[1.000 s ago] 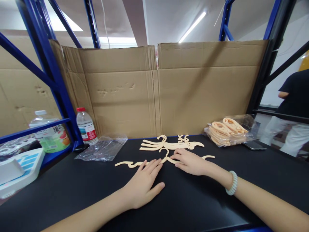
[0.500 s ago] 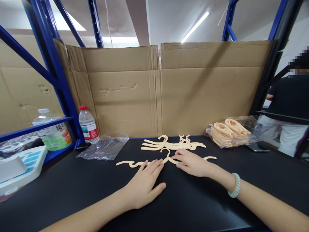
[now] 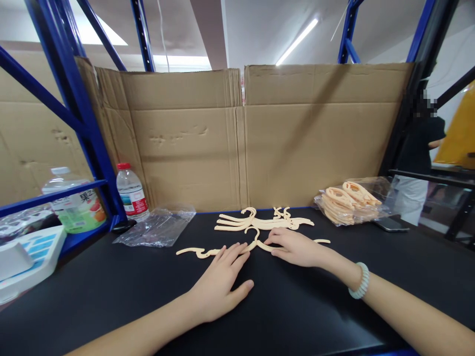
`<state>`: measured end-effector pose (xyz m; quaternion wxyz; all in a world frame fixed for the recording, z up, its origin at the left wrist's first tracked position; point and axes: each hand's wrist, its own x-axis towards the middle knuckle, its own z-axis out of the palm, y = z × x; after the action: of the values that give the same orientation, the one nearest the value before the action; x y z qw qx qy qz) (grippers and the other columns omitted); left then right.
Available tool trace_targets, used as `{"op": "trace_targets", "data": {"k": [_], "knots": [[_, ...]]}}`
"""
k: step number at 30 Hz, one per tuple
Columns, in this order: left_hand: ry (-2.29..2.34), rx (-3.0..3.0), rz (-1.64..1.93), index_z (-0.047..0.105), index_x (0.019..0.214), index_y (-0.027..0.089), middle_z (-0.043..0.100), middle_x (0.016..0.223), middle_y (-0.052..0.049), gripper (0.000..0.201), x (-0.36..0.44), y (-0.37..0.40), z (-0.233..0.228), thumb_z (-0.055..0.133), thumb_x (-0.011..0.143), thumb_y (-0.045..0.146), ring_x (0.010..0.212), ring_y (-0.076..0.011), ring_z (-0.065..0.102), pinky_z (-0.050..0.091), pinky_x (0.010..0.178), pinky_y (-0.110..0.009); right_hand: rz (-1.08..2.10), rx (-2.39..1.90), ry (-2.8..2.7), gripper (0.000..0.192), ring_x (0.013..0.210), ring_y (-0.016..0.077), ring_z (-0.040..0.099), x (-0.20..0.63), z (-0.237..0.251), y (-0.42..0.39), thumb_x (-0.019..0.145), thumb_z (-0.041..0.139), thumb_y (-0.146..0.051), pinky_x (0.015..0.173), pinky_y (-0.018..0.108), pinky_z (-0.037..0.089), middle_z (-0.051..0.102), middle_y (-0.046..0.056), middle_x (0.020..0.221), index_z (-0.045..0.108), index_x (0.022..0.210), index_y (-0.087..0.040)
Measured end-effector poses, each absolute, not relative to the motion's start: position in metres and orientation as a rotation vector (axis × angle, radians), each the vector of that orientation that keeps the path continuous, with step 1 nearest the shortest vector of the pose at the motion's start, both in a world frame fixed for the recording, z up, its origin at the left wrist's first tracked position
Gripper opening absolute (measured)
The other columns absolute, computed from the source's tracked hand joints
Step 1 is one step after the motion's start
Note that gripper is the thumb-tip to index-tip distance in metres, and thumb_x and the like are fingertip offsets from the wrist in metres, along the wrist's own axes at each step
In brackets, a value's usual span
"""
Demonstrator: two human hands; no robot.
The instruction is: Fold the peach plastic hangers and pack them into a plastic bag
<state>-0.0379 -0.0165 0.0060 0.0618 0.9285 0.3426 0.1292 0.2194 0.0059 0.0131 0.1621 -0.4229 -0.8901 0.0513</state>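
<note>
A cream folding clothes hanger (image 3: 201, 253) lies unfolded on the black table, its hook pointing away from me. My left hand (image 3: 218, 284) rests flat across the hanger's left arm, fingers stretched out and thumb apart. On the right arm of the same hanger, my right hand (image 3: 295, 247) has its fingers bent over the far side and its thumb on the near side. That hand covers part of the arm. Just beyond lies a group of several more cream hangers (image 3: 233, 223), hooks towards the cardboard.
Bagged folded hangers (image 3: 347, 203) and a phone (image 3: 391, 224) lie at the back right. To the left are an empty plastic bag (image 3: 156, 230), a red-capped bottle (image 3: 132, 193) and a larger bottle (image 3: 76, 205). Cardboard (image 3: 185, 148) walls the back. A person (image 3: 419, 143) stands beyond the frame.
My hands and the hanger hold nearly the same position. The view has shifted slightly. The person at the right has moved, and a yellow thing now shows at the right edge.
</note>
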Motion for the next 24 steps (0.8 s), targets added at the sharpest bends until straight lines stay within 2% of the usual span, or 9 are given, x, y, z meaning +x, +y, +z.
{"op": "trace_targets", "data": {"k": [4,7,11,16,20,24], "knots": [[0.777,2.84,0.435,0.041,0.136,0.024,0.042,0.143,-0.007,0.048,-0.037,-0.02,0.011,0.047,0.089,0.027,0.133,-0.0238,0.036,0.029,0.111,-0.046,0.141,-1.155,-2.505,0.022,0.096,0.0207,0.057,0.218,0.015,0.007,0.092,0.049,-0.023,0.086,0.033,0.044,0.064,0.007,0.101,0.065,0.106,-0.017],[0.641,2.843,0.368,0.047,0.132,0.025,0.049,0.137,-0.005,0.041,-0.037,-0.022,0.016,0.044,0.091,0.025,0.128,-0.0211,0.043,0.036,0.108,-0.039,0.132,-1.136,-2.469,0.021,0.093,0.0196,0.058,0.22,0.015,0.011,0.092,0.049,-0.021,0.085,0.032,0.044,0.066,0.006,0.099,0.067,0.102,-0.018],[0.633,2.826,0.381,0.051,0.129,0.025,0.051,0.136,-0.005,0.038,-0.037,-0.023,0.018,0.044,0.091,0.025,0.127,-0.0223,0.044,0.037,0.108,-0.039,-0.069,-1.16,-2.328,0.018,0.096,0.021,0.054,0.236,0.015,0.028,0.09,0.05,-0.018,0.088,0.035,0.042,0.066,0.007,0.096,0.068,0.097,-0.017],[0.637,2.814,0.388,0.053,0.127,0.025,0.051,0.135,-0.005,0.037,-0.035,-0.022,0.019,0.044,0.091,0.024,0.127,-0.0229,0.044,0.037,0.107,-0.04,-0.317,-1.479,-2.16,0.024,0.1,0.022,0.051,0.275,0.013,0.059,0.09,0.048,-0.012,0.089,0.036,0.042,0.066,0.009,0.101,0.065,0.106,-0.014],[0.645,2.81,0.408,0.053,0.125,0.026,0.052,0.134,-0.005,0.036,-0.034,-0.021,0.017,0.044,0.091,0.024,0.126,-0.0228,0.045,0.037,0.107,-0.04,-0.356,-1.586,-2.197,0.026,0.107,0.0223,0.05,0.293,0.01,0.074,0.088,0.051,-0.01,0.089,0.035,0.041,0.065,0.01,0.103,0.065,0.109,-0.014],[0.63,2.798,0.464,0.054,0.124,0.027,0.053,0.132,-0.004,0.035,-0.034,-0.019,0.014,0.044,0.09,0.024,0.124,-0.0225,0.046,0.038,0.106,-0.039,-0.39,-1.604,-2.274,0.025,0.104,0.0221,0.05,0.29,0.009,0.082,0.088,0.051,-0.009,0.086,0.033,0.04,0.066,0.01,0.103,0.066,0.106,-0.016]]}}
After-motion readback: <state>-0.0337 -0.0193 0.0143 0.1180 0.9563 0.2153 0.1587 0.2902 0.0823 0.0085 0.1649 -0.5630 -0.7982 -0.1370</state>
